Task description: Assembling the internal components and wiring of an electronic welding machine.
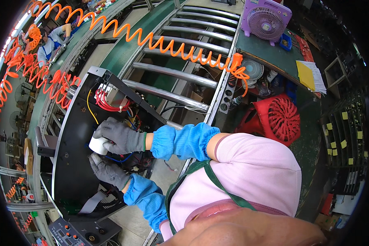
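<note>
Got a white rounded piece [97, 146] pinched in the gray-gloved fingers of the right hand [118, 136], over the inside of a black casing [74, 139]. Got the left hand [109, 170] close beside it with fingers bent, can't really tell if gripping anything. Also seeing red wires [112, 108] bundled near the right hand, plus a purple fan [266, 23] on the desk [256, 48] farther off.

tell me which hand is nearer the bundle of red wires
Right. The right hand is just below the red wires in the picture, holding a white piece; the left hand is farther below, near the white piece's lower edge.
</note>
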{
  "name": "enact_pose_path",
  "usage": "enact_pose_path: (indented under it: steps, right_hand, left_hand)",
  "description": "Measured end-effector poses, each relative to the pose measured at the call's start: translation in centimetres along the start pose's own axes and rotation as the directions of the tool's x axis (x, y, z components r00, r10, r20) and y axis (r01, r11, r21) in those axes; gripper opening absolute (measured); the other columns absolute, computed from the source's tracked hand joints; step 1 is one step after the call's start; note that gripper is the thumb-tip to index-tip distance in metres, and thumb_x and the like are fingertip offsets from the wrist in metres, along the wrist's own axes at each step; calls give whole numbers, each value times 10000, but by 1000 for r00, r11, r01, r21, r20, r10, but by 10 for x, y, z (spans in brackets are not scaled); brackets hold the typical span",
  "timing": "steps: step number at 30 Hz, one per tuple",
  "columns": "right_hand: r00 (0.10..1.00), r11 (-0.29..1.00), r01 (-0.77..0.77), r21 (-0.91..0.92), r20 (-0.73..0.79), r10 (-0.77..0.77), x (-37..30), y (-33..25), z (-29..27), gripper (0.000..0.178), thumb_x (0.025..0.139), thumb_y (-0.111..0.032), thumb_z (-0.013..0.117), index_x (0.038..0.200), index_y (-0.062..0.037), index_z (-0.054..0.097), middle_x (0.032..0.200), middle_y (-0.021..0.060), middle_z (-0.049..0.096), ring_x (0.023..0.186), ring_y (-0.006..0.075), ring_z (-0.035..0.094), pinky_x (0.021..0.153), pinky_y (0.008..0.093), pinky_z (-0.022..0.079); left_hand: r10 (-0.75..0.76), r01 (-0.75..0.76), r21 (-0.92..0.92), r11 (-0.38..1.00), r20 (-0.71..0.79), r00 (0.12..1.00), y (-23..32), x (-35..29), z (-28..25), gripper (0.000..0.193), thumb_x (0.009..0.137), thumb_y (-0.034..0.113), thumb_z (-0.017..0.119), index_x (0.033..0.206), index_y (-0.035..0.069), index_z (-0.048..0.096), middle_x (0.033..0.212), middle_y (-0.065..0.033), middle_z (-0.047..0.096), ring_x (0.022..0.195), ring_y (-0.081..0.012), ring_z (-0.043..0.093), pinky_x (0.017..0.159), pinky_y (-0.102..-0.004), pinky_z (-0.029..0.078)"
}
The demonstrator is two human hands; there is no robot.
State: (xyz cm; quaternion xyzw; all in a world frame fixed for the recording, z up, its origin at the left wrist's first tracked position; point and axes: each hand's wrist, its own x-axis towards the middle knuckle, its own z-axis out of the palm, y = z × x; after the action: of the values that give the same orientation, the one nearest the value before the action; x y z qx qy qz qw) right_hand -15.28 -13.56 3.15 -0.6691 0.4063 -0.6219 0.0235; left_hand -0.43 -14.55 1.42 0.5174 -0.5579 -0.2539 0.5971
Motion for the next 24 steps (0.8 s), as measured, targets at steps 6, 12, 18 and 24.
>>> enact_pose_path:
  steps: [6, 12, 18, 24]
  right_hand:
    - [1000, 1000, -3, 28, 2, 3, 0, 0, 1, 367, 692, -127, 600, 1053, -72, 565, 1020, 127, 559, 955, 334, 505, 837, 437, 437]
    - [1000, 999, -22, 28, 0, 22, -1, 0, 1, 365, 700, -152, 593, 1055, -72, 568, 1027, 128, 564, 944, 333, 515, 839, 440, 432]
    - [1000, 1000, 8, 26, -7, -8, 0, -1, 1, 355, 700, -137, 592, 1047, -70, 569, 1012, 132, 571, 941, 330, 521, 841, 436, 432]
    - [999, 1000, 19, 19, -32, -18, -1, -1, 3, 358, 693, -123, 598, 1046, -71, 572, 1016, 125, 573, 936, 330, 524, 834, 427, 438]
  left_hand:
    - [-272, 261, -375, 889, 25, 962, 16, -3, 1, 387, 936, 221, 551, 1248, -6, 520, 1170, -135, 571, 1014, -210, 568, 828, -319, 493]
    - [137, -135, -105, 985, 14, 990, -8, 1, -2, 388, 921, 149, 579, 1255, -30, 500, 1148, -139, 583, 976, -187, 580, 825, -295, 498]
    - [-176, 191, -455, 870, 75, 981, 22, -7, 0, 372, 928, 162, 571, 1236, -36, 510, 1143, -129, 585, 980, -186, 576, 827, -295, 490]
    - [-257, 274, -398, 876, 96, 962, 4, 3, -7, 433, 928, 249, 579, 1240, -41, 504, 1129, -131, 581, 976, -181, 565, 824, -291, 480]
